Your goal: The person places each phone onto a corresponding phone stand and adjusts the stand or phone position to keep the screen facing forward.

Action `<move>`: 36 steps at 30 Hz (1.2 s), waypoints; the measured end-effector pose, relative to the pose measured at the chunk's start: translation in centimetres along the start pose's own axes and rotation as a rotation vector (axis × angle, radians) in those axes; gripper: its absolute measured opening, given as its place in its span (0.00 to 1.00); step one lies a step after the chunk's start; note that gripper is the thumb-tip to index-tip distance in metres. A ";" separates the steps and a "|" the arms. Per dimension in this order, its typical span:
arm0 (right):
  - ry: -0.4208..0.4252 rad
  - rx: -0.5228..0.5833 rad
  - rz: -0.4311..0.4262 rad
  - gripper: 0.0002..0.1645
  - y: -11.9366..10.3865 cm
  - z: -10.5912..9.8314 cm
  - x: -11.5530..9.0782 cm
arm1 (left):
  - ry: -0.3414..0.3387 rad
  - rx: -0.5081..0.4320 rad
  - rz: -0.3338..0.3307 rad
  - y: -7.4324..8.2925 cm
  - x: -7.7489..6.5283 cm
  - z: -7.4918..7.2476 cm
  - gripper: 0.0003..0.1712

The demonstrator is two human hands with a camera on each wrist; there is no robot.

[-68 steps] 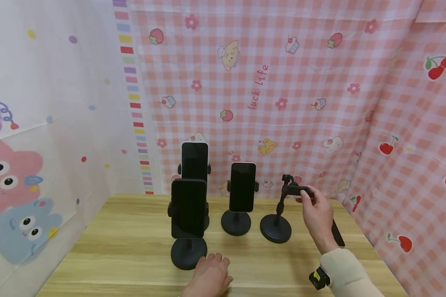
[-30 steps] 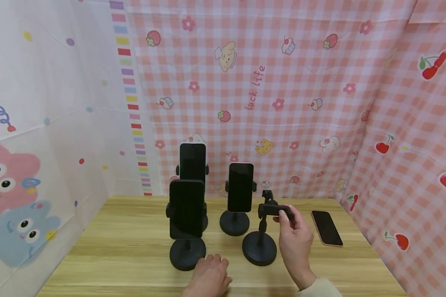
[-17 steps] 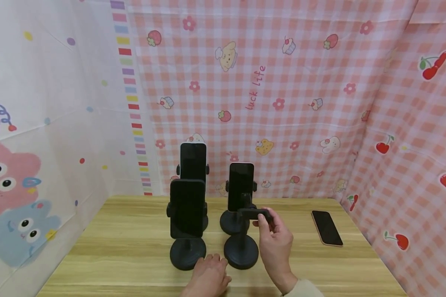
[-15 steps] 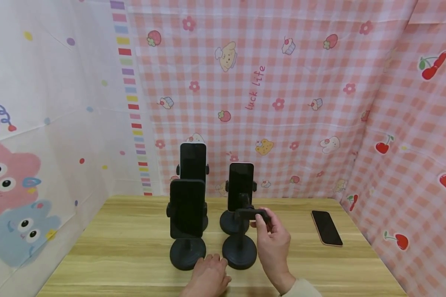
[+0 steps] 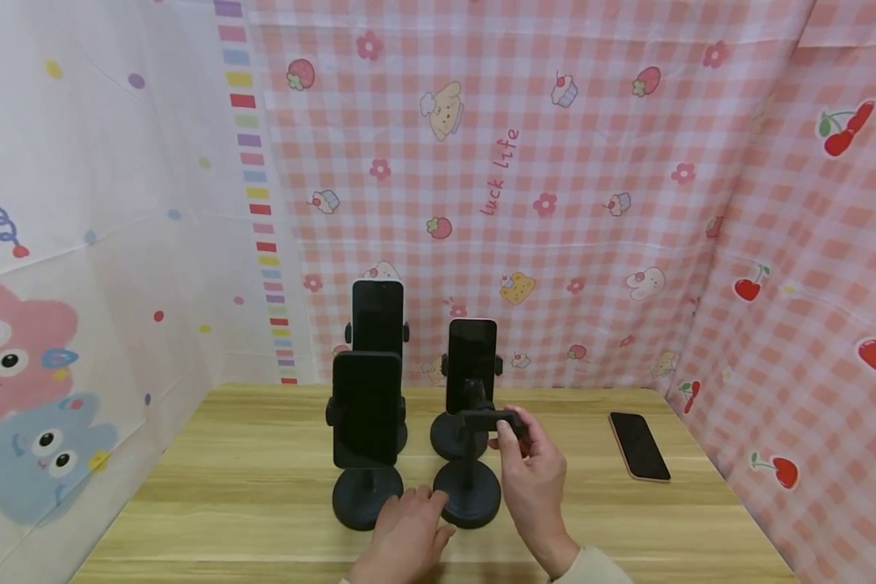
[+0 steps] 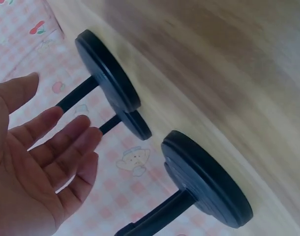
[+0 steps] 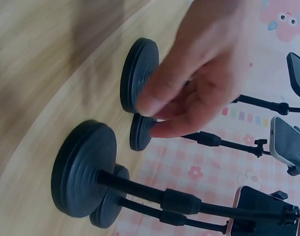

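Observation:
My right hand pinches the horizontal phone clamp of a black phone stand between thumb and fingers. This stand carries no phone; its round base is at front centre, seen large in the right wrist view. My left hand hovers low between the two front bases, its fingertips beside the held stand's base in the head view. The left wrist view shows this left hand with spread, slightly bent fingers and nothing in them. A front-left phone stand carries a dark phone. The right hand is mostly out of its wrist view.
Behind stand two more stands, one with a white-edged phone at back left, another with a phone at back centre. A loose phone lies face up on the wooden table at right. Patterned cloth encloses the sides and back.
The right hand has brought the phone stand from back right leftward and nearer, to front centre beside the front-left stand. The left hand has shifted slightly forward, after staying nearly still.

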State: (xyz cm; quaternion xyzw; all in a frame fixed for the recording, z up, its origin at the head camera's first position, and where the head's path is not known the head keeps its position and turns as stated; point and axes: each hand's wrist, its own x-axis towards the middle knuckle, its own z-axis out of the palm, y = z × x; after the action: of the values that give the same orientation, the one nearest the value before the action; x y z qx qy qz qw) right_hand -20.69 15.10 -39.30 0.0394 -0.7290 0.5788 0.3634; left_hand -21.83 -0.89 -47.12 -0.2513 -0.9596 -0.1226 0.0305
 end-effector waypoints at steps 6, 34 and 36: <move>-0.074 0.009 0.010 0.17 0.1 -0.6 0.5 | 0.064 -0.193 -0.002 0.4 0.3 -0.9 0.24; -0.268 -0.125 0.053 0.09 -1.1 -1.6 2.4 | 0.103 -0.268 -0.029 1.3 0.3 -2.3 0.25; -0.297 -0.165 0.020 0.09 -1.2 -1.8 2.8 | 0.083 -0.266 -0.037 1.3 0.2 -2.2 0.24</move>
State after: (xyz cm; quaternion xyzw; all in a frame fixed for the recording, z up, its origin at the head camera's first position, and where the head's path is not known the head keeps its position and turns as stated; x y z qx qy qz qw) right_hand -21.26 17.30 -36.60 0.0872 -0.8200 0.5084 0.2479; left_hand -21.41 -0.22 -44.66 -0.2300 -0.9373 -0.2595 0.0344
